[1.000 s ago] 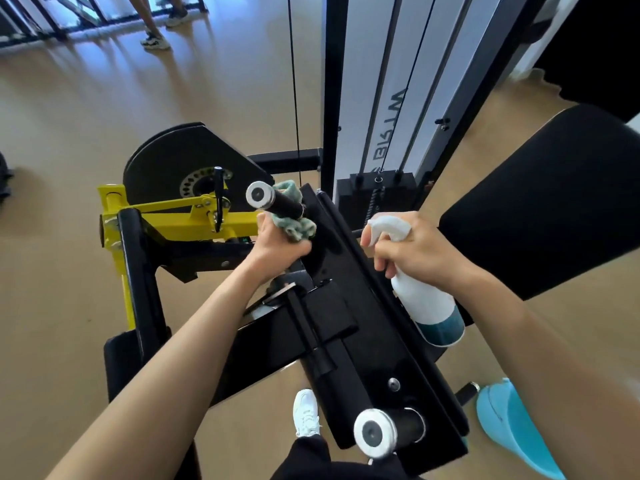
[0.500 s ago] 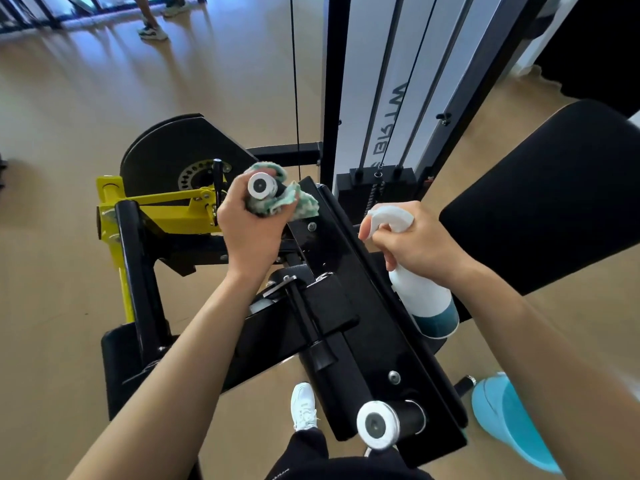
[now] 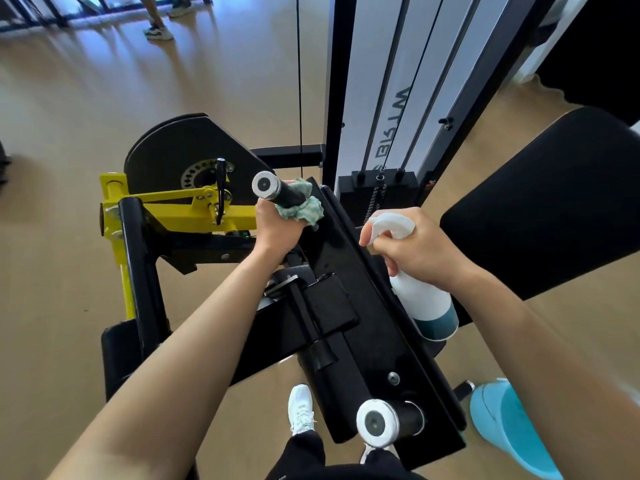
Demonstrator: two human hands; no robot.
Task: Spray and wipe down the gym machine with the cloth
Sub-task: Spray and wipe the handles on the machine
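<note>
The left grip is curled round a green cloth, holding it wrapped about the black handle at the far end of the gym machine. The right grip clasps a white spray bottle by its neck, just beside the machine's right edge, with the nozzle pointing toward the cloth. A yellow frame lies left of the handle.

We are bare-armed, left forearm and right forearm uncovered, dressed in black trousers and white lace-up sneakers, the right shoe mostly hidden from view.
</note>
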